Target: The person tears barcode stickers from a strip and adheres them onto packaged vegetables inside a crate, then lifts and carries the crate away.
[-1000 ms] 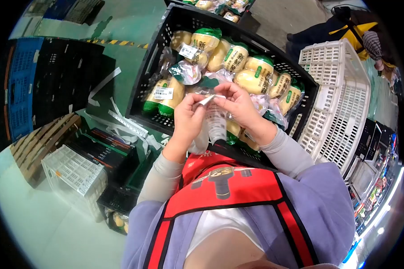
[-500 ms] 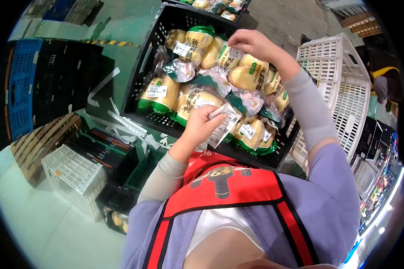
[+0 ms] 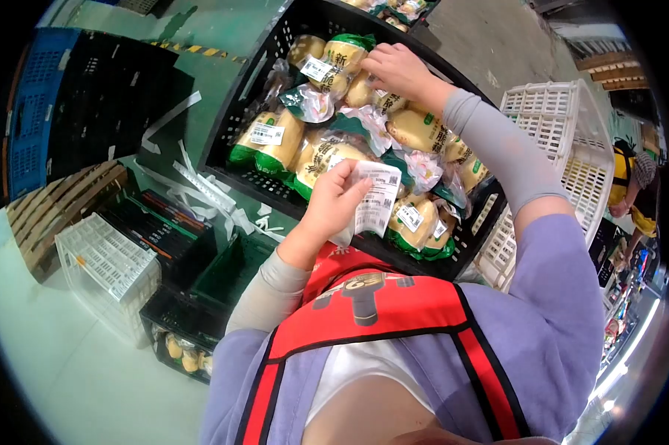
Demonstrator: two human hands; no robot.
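Head view: left hand (image 3: 330, 208) pinches label strip (image 3: 379, 194) near centre, toward two o'clock; looks light, limp, easily creased, best held by edge. Right hand (image 3: 405, 72), one o'clock, fingers curled at bagged produce (image 3: 359, 92) in black crate (image 3: 275, 202); grip unclear. Bags likely weighty, slick; cup underneath.

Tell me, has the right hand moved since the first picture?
Yes, the right hand went from the middle of the black crate towards its far rim.
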